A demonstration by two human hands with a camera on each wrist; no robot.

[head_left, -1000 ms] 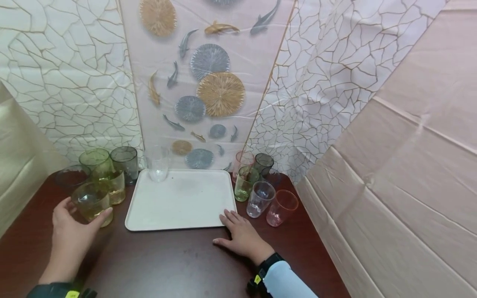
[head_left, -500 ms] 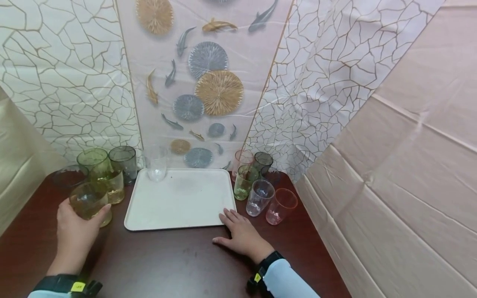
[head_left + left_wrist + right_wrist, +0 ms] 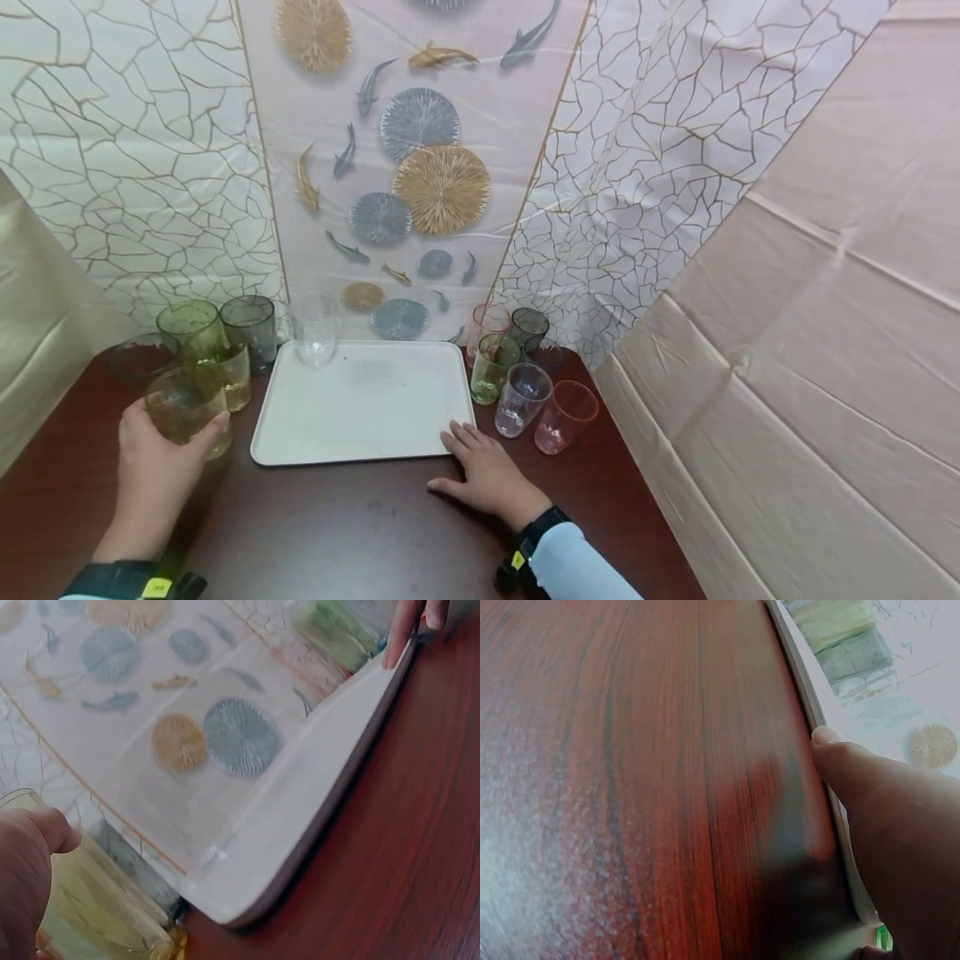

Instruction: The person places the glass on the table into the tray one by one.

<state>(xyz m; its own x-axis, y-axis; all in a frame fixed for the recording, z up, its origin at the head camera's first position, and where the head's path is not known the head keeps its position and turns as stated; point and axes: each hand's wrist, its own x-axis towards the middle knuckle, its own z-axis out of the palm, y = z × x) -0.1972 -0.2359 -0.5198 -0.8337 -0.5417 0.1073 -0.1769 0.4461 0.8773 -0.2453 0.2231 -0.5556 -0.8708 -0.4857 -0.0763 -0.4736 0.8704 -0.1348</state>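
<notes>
My left hand (image 3: 159, 479) grips a transparent yellow tumbler (image 3: 184, 402) at the left of the table, thumb on its near right side and fingers mostly hidden behind it. In the left wrist view the thumb lies over the yellow wall of the glass (image 3: 94, 896). Just behind stands another yellow tumbler (image 3: 237, 379). The white rectangular tray (image 3: 367, 412) lies mid-table, with a clear tumbler (image 3: 317, 337) at its far left corner. Spread flat, my right hand (image 3: 491, 479) touches the tray's near right corner with its fingertips; the thumb points left.
A green tumbler (image 3: 189, 321), a grey one (image 3: 253, 329) and a dark-rimmed one (image 3: 142, 354) stand back left. Right of the tray are a green tumbler (image 3: 491, 375), a clear one (image 3: 522, 404), a pink one (image 3: 564, 421) and several more behind. Patterned cloth (image 3: 420, 267) hangs behind the table.
My left hand has closed in on the yellow tumbler and shifted slightly right with it. The right hand and the tray have stayed put.
</notes>
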